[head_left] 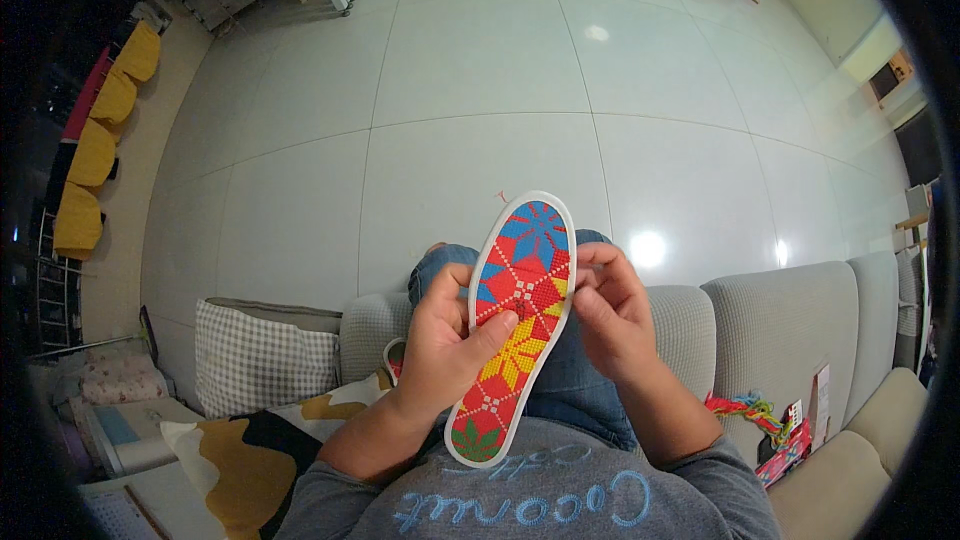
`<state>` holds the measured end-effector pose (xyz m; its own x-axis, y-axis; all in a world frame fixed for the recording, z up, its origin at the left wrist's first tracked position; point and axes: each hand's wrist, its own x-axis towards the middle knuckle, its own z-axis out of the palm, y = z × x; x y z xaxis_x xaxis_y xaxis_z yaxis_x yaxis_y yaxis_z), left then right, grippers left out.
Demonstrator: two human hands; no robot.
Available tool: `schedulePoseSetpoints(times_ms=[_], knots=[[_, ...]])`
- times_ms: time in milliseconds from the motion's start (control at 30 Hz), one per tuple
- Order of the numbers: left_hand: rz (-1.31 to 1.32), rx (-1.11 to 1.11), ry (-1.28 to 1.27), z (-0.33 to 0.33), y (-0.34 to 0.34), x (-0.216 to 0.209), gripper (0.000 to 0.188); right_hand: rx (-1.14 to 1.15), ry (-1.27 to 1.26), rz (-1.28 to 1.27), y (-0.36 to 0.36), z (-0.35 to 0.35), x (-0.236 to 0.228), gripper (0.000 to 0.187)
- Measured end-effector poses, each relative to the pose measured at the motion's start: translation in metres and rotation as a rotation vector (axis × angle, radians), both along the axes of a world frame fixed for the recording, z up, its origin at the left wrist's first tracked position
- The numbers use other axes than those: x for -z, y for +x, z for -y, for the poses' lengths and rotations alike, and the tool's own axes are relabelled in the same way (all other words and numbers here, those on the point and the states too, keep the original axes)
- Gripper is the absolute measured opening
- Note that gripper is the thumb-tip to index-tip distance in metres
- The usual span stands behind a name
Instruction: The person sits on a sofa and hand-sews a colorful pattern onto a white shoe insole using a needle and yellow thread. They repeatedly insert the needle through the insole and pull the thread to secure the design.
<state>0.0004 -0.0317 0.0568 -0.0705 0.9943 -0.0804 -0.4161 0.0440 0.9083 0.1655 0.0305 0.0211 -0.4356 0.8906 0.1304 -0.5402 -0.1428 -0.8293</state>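
Observation:
A cross-stitched insole (525, 330) with a white border stands lengthwise over my lap, its stitched face toward me. Blue, red, yellow and green patterns cover it. My left hand (445, 340) grips its left edge, thumb pressed on the stitched face and fingers behind. At the right edge is my right hand (615, 315), fingers curled and thumb bent in close to the border. Whatever its fingertips pinch is too small to make out. A thin red strand (503, 197) shows just beyond the insole's top end.
I sit on a grey sofa (785, 340). Colourful thread bundles (750, 410) and a red patterned packet (785, 455) lie on the seat to my right. To my left are a checked cushion (265, 355) and a brown, black and white cushion (240, 470). Pale floor tiles (480, 70) stretch ahead.

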Motion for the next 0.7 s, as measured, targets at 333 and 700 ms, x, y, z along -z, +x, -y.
schedulePoseSetpoints(times_ms=[333,700], knots=[[-0.133,-0.055,0.056,0.004,0.002,-0.005,0.025,0.533,0.993,0.614,0.013,-0.007,-0.029,0.024],[-0.255,-0.093,0.127,0.012,0.002,-0.011,0.029,0.502,1.169,0.645,0.012,0.002,-0.038,0.02]])
